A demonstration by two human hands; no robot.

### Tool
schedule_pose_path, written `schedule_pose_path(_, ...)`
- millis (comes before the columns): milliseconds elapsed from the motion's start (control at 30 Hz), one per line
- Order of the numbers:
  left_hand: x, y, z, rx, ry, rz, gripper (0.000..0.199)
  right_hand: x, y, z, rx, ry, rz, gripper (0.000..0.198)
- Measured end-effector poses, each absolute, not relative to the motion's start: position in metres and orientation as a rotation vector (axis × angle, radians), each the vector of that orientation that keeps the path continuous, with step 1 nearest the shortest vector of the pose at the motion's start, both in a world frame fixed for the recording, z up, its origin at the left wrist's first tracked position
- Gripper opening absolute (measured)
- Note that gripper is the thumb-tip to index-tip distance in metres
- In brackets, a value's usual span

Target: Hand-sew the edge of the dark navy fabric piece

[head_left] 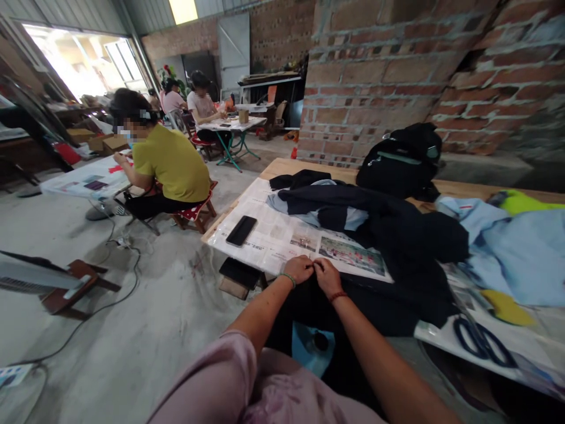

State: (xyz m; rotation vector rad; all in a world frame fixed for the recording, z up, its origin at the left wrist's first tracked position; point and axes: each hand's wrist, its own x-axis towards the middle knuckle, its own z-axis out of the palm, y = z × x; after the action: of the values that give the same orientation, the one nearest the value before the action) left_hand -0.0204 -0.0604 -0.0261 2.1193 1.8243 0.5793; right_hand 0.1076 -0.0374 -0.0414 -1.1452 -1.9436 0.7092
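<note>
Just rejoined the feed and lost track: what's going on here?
The person's left hand and right hand pinch dark cloth close together at the near edge of the table. More dark cloth lies spread across it, partly over newspaper. A phone lies flat beyond and left of the left hand; scissors lie off to the right.

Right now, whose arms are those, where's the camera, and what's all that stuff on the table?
There's no robot here. They're a person's own arms, with a bare left hand and right hand. The camera is worn on that person's head, looking forward and down.

The fingertips meet, pinching dark cloth by the near edge of the table. Anything smaller between them is too tiny to see.

On the table are newspaper, a phone, light-blue cloth, scissors and, behind, a black bag.
</note>
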Motion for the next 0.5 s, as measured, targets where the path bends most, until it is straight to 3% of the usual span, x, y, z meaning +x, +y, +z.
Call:
schedule_pose_path(333, -0.025, -0.060, -0.025, 2.101, 1.776, 0.496, 0.023, 0.078, -0.032, 0.008, -1.051, -1.850, 0.511, 0.019)
schedule_pose_path(500, -0.025, -0.061, -0.026, 2.047, 1.727, 0.574, 0.023, 0.056, -0.034, 0.038, -1.046, -1.562, 1.078, 0.023)
